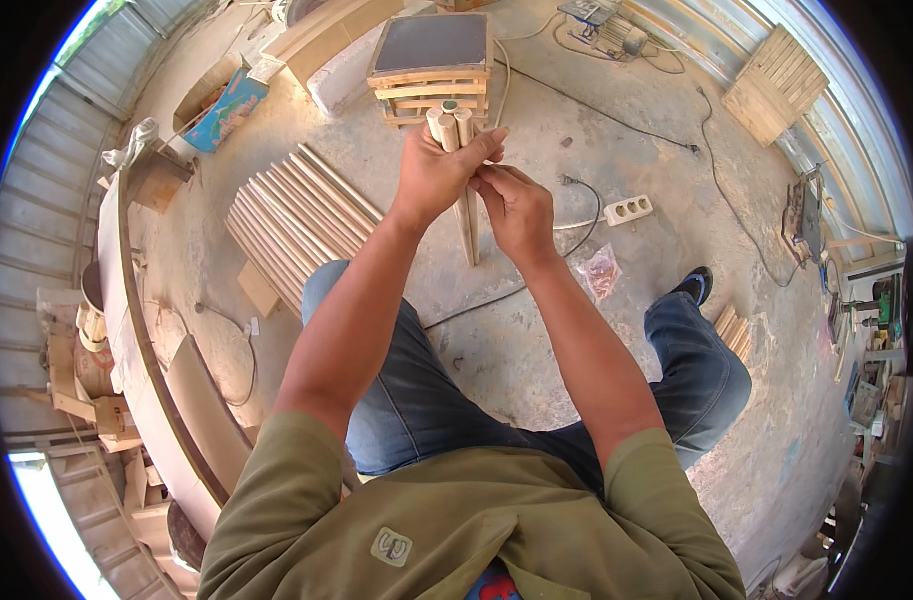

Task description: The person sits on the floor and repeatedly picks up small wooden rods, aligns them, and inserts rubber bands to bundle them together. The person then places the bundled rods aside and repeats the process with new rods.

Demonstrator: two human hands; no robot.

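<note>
Out in front of me, my left hand [432, 172] is wrapped round a small bundle of round wooden sticks [468, 232]. The sticks stand nearly upright, their pale round ends showing above my fist and their lower lengths pointing down at the floor. One end at the back looks dark green. My right hand [520, 208] is beside the bundle, just under the left thumb, with its fingers curled and pinched together. What those fingertips hold, if anything, is hidden. Left of the bundle, many long wooden rods [295, 220] lie side by side on the floor.
A slatted wooden crate with a dark top [432, 48] stands ahead. At right lie a white power strip [629, 209], cables and a clear plastic bag [601, 272] with reddish contents. Short sticks [734, 332] lie beyond my right leg. A curved board [142, 330] rises at left.
</note>
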